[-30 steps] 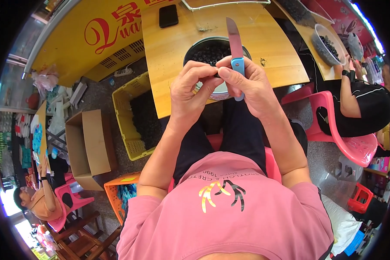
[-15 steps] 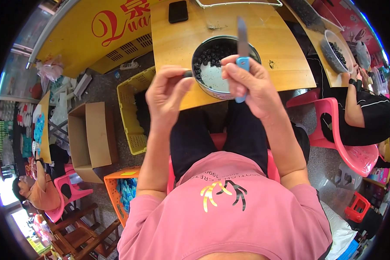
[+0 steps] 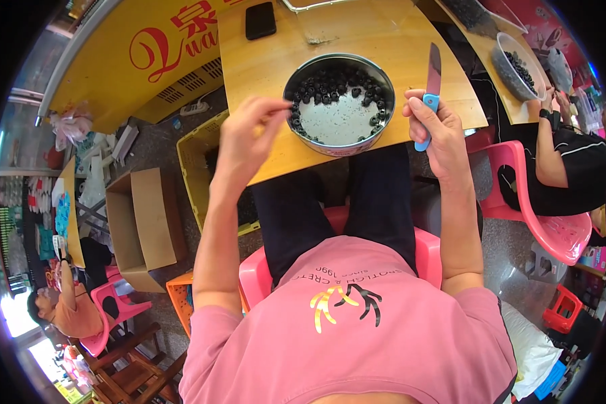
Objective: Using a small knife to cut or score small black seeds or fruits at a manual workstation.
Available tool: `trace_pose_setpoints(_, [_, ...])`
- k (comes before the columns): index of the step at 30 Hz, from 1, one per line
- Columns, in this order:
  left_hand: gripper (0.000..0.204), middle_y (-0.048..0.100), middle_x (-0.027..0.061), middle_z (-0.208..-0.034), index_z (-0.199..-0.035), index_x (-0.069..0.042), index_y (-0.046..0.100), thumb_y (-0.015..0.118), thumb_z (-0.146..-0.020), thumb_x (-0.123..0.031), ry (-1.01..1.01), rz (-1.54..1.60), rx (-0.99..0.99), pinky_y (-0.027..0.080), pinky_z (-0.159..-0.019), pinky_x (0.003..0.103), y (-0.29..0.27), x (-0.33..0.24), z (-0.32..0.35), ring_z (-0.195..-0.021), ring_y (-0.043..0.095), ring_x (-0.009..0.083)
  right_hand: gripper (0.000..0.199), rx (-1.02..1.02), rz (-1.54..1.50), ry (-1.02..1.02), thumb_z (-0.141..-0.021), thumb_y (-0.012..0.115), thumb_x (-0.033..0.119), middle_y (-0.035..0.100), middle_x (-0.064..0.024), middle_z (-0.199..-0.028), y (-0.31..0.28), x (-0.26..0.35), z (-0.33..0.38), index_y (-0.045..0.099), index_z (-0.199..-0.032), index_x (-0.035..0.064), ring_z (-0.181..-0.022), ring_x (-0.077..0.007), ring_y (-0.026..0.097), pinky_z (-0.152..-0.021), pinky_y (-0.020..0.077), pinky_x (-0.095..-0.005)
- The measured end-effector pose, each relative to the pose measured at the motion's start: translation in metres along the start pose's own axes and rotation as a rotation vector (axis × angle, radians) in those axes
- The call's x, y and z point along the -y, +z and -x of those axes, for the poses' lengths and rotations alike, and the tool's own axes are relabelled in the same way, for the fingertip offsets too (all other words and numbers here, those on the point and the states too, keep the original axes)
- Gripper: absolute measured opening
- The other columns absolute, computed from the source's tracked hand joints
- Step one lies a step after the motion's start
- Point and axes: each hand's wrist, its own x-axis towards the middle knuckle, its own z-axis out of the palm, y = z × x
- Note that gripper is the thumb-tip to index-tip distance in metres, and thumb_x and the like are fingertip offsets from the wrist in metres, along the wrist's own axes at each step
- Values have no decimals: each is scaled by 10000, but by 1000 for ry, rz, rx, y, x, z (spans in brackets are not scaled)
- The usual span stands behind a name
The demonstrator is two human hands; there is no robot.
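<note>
My left hand [image 3: 246,138] hovers at the left rim of a round metal bowl [image 3: 339,147], its thumb and forefinger pinched by the rim; what they pinch is too small to tell. The bowl holds several small dark round pieces [image 3: 330,86] along its far side. My right hand [image 3: 438,128] is to the right of the bowl, shut on a knife [image 3: 429,94] with a blue handle, blade pointing up and away. The bowl stands on a wooden table [image 3: 276,60] above my knees.
A black phone [image 3: 260,20] lies on the table's far left. A yellow crate [image 3: 195,168] and an open cardboard box [image 3: 141,222] stand on the floor at left. Another person [image 3: 565,161] sits on a pink chair at right by a second bowl [image 3: 515,64]. Another person [image 3: 67,310] sits at lower left.
My hands, together over the bowl a second ago, have parted: the left went to the bowl's left rim, the right moved right with the knife.
</note>
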Motion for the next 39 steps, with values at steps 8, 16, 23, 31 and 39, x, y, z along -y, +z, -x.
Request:
trace_pose_setpoints(8, [157,620,162,-975,-978,-11,631,579,-834,-48,304,-380,515,513,-758,410,113,13,-82,-913,622,341,195,13,27,-29,-938,603,111,603,-43,-847,0,4,8,616,-1102,6,-567,-31,433,-516,345,-191])
trace_pose_setpoints(16, [234,605,182,-950,-1028,-21,616,607,-794,-28,380,-192,504,514,-773,389,109,17,-82,-873,620,332,186,-5,32,-39,-935,606,107,602,-37,-833,-7,5,11,618,-1089,4,-562,-32,431,-515,342,-182])
trace_pose_setpoints(23, [218,667,78,-985,-1048,34,619,691,-854,-33,-197,882,274,513,-766,254,65,-37,-46,-875,637,125,230,43,62,-52,-930,637,182,631,-29,-828,27,1,4,643,-1072,1,-564,-28,437,-518,345,-181])
trace_pose_setpoints(31, [179,603,36,-1009,-1017,-13,635,699,-851,-16,-86,1003,-26,480,-720,217,61,-38,-19,-849,595,86,216,130,24,-52,-904,679,202,572,35,-708,65,-4,3,674,-1025,23,-558,-34,452,-520,352,-194])
trace_pose_setpoints(39, [182,597,43,-1010,-1028,-8,644,680,-852,19,53,766,-112,476,-726,228,56,-39,-4,-840,586,96,167,167,44,-21,-887,700,187,561,41,-668,76,2,4,664,-948,36,-553,-30,450,-510,349,-193])
